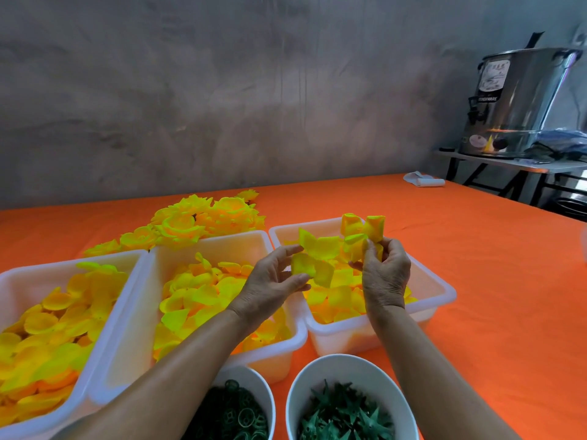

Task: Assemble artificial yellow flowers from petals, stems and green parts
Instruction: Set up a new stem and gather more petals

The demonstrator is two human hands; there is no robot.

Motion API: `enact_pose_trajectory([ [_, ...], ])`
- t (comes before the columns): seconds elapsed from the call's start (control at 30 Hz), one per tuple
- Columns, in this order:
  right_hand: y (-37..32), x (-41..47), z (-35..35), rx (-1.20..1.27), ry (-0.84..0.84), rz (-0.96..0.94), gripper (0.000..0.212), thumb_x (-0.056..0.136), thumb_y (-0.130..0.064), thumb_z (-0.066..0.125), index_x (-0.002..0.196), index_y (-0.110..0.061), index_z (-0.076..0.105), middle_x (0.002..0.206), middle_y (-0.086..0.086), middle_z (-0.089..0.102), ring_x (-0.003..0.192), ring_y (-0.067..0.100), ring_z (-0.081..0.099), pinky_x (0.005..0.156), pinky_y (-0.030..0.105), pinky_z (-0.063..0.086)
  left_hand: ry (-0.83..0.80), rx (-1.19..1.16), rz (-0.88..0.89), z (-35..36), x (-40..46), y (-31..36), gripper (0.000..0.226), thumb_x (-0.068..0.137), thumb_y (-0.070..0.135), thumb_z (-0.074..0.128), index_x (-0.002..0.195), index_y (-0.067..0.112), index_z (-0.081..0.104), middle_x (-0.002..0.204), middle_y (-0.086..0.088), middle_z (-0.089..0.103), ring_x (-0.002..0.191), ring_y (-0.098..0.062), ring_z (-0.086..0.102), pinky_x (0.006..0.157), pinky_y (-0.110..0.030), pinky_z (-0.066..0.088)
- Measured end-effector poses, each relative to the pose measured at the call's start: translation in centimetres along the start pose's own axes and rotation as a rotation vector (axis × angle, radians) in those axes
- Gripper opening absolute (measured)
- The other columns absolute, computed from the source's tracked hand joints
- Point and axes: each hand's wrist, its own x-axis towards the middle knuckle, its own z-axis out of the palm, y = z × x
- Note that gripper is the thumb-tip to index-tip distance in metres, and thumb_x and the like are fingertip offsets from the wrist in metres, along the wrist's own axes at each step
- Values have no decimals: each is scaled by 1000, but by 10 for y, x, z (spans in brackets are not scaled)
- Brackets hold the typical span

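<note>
Both hands work above the right white bin (441,289) of loose yellow petals. My right hand (382,273) pinches a cluster of yellow petals (362,235) and holds it upright. My left hand (274,281) pinches another yellow petal piece (313,260) next to that cluster, thumb below and fingers above. The middle white bin (241,242) and the left white bin (28,281) also hold yellow petals. Finished yellow flowers (197,222) lie heaped behind the bins. A white bowl of green rings (239,414) and a white bowl of green star-shaped parts (344,411) stand at the near edge.
An orange cloth (492,265) covers the table. A white roll (424,180) lies at its far edge. Beyond, a steel urn (517,100) stands on a side table (540,165) at the right. A grey wall runs behind.
</note>
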Motion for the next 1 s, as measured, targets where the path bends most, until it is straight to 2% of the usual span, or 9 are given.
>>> enact_pose_trajectory([
  [0.1,-2,-1,0,13,25,-6,5,92,-6,56,87,-7,57,72,6,58,51,12,58,65,53,55,-36,126,40,1,0,-4,48,86,-9,58,131,2,46,120,6,56,103,1,58,87,-7,43],
  [0.2,-3,-2,-1,-37,54,-47,4,93,-7,56,91,-4,57,72,3,57,54,18,59,66,47,55,-43,410,104,-1,3,-13,52,89,1,60,138,4,41,140,-3,44,128,-6,38,96,2,23],
  [0.33,-1,0,-2,-84,131,-77,15,94,-8,53,101,4,57,76,2,54,50,-2,50,61,27,42,11,629,119,-4,8,-20,55,91,12,61,140,4,40,148,-11,39,139,-17,33,107,-13,20],
  [0.53,0,1,-3,-120,143,-82,18,94,-8,52,105,7,56,86,12,57,63,16,48,63,20,34,69,731,181,-5,8,-23,65,90,20,63,145,9,31,151,-8,32,141,-18,25,108,-16,15],
  [0.6,0,1,-3,-124,137,-89,17,94,-7,53,104,6,57,85,12,58,58,9,48,58,15,35,41,712,219,-5,8,-22,62,90,22,63,144,15,34,152,-6,31,142,-18,23,109,-19,14],
  [0.63,0,2,-2,-120,125,-87,16,94,-7,53,103,5,57,85,13,59,59,6,50,59,15,38,-2,723,221,-4,8,-23,58,91,25,62,143,20,37,154,-3,28,143,-17,19,112,-24,14],
  [0.77,4,3,0,-86,-14,-35,10,93,-8,55,97,1,57,81,13,60,71,30,60,70,36,52,-225,958,104,-1,9,-31,37,96,45,43,128,33,57,154,13,26,146,-10,4,113,-42,2],
  [0.87,2,1,0,-36,-42,-61,7,93,-6,54,96,-1,57,80,14,60,65,30,61,65,38,53,-187,950,89,0,10,-31,38,96,48,42,122,29,63,148,8,40,143,-11,18,113,-42,6],
  [1.0,-3,-6,2,-156,-286,-251,6,91,-6,57,86,-2,58,72,13,62,63,30,61,65,43,49,86,761,296,0,6,-18,64,80,64,47,114,13,66,119,-4,63,115,-18,52,97,-30,33],
])
